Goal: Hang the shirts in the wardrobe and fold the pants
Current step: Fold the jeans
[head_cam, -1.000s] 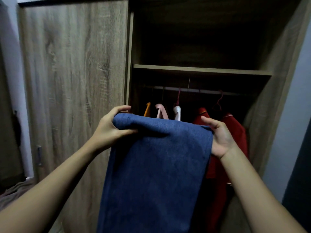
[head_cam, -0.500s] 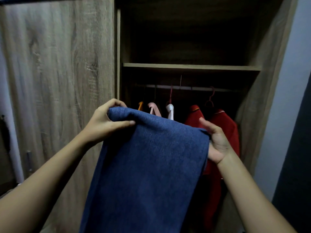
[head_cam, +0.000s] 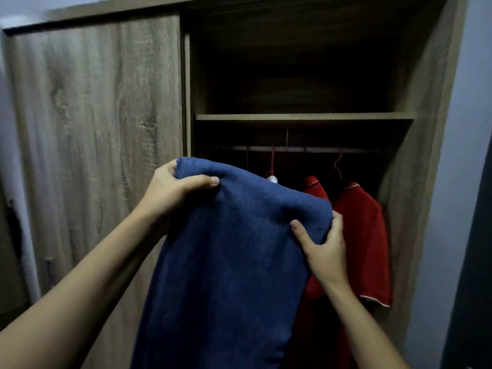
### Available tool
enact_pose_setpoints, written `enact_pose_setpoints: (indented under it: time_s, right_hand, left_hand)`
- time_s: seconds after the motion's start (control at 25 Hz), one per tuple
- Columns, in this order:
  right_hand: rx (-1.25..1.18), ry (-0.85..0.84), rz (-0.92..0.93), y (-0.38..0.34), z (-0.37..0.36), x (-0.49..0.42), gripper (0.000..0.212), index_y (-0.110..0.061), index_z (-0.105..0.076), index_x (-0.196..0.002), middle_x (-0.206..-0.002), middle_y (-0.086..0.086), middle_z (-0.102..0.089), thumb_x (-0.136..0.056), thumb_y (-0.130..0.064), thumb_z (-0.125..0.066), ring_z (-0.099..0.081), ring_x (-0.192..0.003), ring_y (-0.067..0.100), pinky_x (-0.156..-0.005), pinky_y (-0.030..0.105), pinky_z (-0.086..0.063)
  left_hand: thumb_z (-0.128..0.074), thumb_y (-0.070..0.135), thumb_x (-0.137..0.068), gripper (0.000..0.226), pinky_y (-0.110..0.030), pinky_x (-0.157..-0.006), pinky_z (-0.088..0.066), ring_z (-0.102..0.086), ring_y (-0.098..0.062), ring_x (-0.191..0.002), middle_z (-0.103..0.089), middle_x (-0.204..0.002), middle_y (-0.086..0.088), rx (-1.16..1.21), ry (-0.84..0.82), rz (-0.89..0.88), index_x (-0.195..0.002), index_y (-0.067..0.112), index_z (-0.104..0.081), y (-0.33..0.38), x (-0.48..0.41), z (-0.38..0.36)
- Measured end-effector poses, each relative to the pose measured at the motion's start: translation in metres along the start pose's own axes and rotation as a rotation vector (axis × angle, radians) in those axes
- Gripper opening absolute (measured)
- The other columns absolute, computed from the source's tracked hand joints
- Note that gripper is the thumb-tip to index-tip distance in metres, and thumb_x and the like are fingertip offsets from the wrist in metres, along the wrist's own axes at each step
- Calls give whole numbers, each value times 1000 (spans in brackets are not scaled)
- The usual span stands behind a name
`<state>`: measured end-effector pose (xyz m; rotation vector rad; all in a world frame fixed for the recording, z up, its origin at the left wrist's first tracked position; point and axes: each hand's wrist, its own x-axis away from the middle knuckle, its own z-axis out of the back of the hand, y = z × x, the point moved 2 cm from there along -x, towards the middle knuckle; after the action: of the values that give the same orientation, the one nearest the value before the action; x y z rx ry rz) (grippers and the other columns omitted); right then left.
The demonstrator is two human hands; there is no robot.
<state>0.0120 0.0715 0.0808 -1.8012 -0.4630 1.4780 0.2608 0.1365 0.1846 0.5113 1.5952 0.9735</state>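
dim bedroom corner with a wood-grain wardrobe (head_cam: 426, 155) is filling the view. its sliding door (head_cam: 93, 129) is covering the left half, and the right half is standing open. inside, a shelf (head_cam: 303, 117) is running across with a rail (head_cam: 306, 149) just below it, and two red shirts (head_cam: 364, 235) are hanging there on hangers.

you are holding blue pants (head_cam: 234, 262) up in front of the open half, doubled over at the top and draping down past the bottom of the frame. your left hand (head_cam: 170, 190) is gripping the upper left corner of the fold, with the left thumb (head_cam: 202, 180) pressing flat on the near face and the fingers curling behind the cloth, mostly hidden. your right hand (head_cam: 324, 246) is pinching the lower right corner, with the right thumb (head_cam: 299, 230) on the front and the fingers wrapping round the edge to the back. the fold is sitting between thumb and fingers on both sides, tilting down to the right.

the cloth is looking thick, soft and floppy. it is probably fairly heavy, and neither slippery nor fragile. the two corners of the fold are looking like the best places to hold, so the layers are not sliding apart.
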Motion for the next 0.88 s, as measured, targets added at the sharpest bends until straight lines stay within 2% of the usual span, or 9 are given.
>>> enact_pose_setpoints:
  time_s: [0.16,0.24,0.32,0.44,0.56,0.6,0.68,0.76,0.88]
  right_hand:
    - [-184,-114,-16,-1,-19,-12,54,-14,-38,-119,-101,-19,-53,-80,-33,-70,-58,-86,-16,-73,1,-43]
    - [-207,-155,-44,0,-30,-13,50,-9,-51,-115,-97,-14,-60,-82,-43,-65,-62,-88,-4,-71,4,-45]
    - [-175,-145,-39,1,-37,-11,51,-8,-62,-109,-92,-10,-66,-82,-51,-60,-64,-90,4,-74,14,-49]
    - [-49,-142,-23,-11,-42,-10,33,-15,-63,-110,-100,-6,-70,-90,-41,-55,-65,-98,9,-84,28,-51]
    - [174,-206,55,-18,-45,-14,44,-20,-61,-119,-117,-1,-68,-89,-51,-50,-63,-106,14,-88,31,-51]
    - [222,-217,72,-20,-45,-16,47,-21,-61,-119,-120,-1,-67,-89,-54,-49,-63,-107,16,-89,32,-50]
    - [256,-216,82,-26,-44,-21,47,-20,-63,-115,-117,0,-68,-88,-55,-49,-63,-107,20,-88,33,-50]
    - [246,-175,109,-44,-39,-24,37,-16,-67,-98,-95,-3,-72,-89,-49,-53,-65,-94,17,-75,25,-45]
    - [251,-72,181,-67,-20,-31,27,-21,-62,-82,-72,-8,-61,-90,-45,-54,-57,-76,10,-63,20,-33]
  left_hand:
    - [-74,8,-60,31,-21,-59,-55,-69,-15,-70,-72,-73,-3,160,-73,65,-91,5,-66,2,-3,5]
    - [-73,9,-61,32,-21,-59,-55,-68,-16,-72,-72,-74,-2,154,-59,102,-92,5,-66,-2,-6,13]
    - [-80,15,-67,31,-21,-64,-57,-70,-15,-79,-74,-80,0,-38,-31,88,-94,8,-68,-8,-11,28]
    - [-79,48,-66,41,-31,-77,-56,-69,-12,-88,-72,-89,4,-474,-9,25,-94,20,-67,-24,-11,54]
    - [-67,65,-66,40,-39,-83,-52,-61,-17,-96,-64,-84,12,-754,80,56,-79,28,-57,-44,-2,71]
    - [-64,65,-68,40,-42,-86,-52,-61,-18,-97,-64,-85,11,-736,87,64,-79,28,-57,-51,-2,73]
    - [-64,56,-77,34,-41,-89,-52,-63,-15,-96,-66,-92,7,-440,129,88,-89,25,-59,-62,3,65]
    - [-60,45,-86,30,-32,-89,-51,-61,-11,-94,-62,-93,8,-223,244,50,-100,20,-55,-61,6,53]
    - [-55,42,-90,29,-29,-87,-48,-55,-5,-88,-55,-96,11,-295,322,-232,-110,23,-47,-38,7,46]
